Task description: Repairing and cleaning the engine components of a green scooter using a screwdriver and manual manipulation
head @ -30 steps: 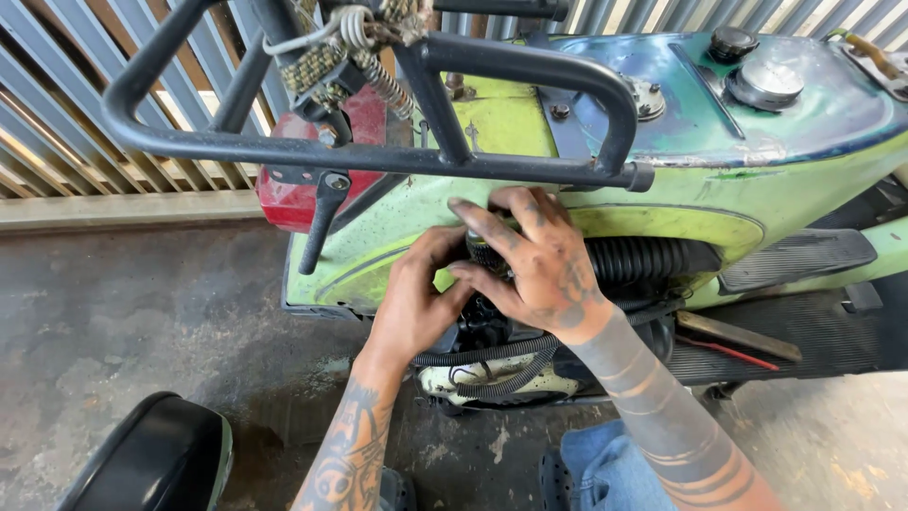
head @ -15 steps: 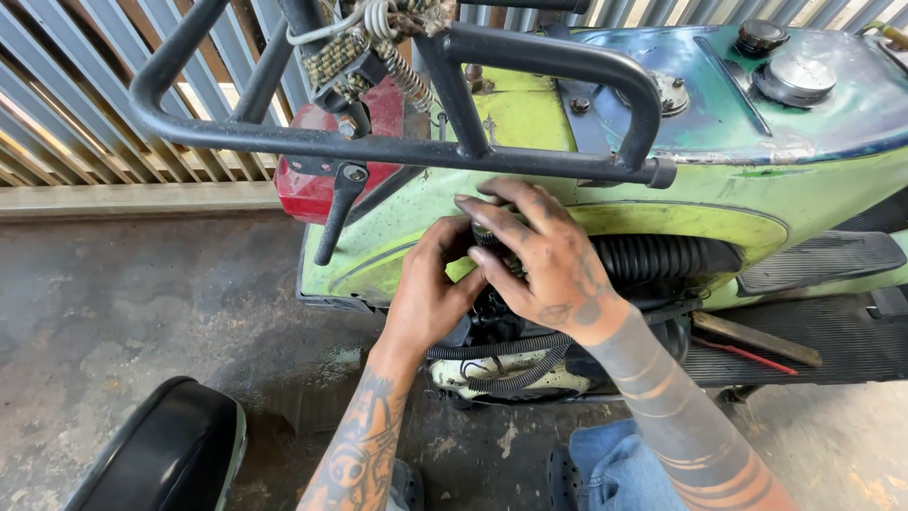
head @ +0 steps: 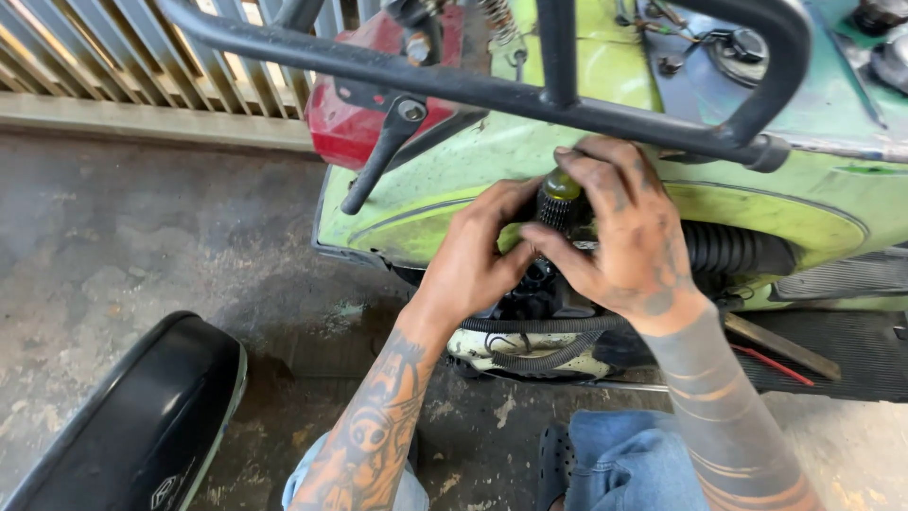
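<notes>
Floor: stained concrete (head: 142, 237), corrugated fence behind, black seat (head: 132, 426) lying at lower left.
Head view: green scooter body (head: 454, 180) under a black rack (head: 473, 85).
Change: camera is closer than a second ago; both hands remain at the same opening.
Right hand (head: 624, 237): fingers clenched round a yellow-capped screwdriver handle (head: 558, 199).
Left hand (head: 473, 260): fingers curled, steadying beside it.
Containers: none visible.
</notes>
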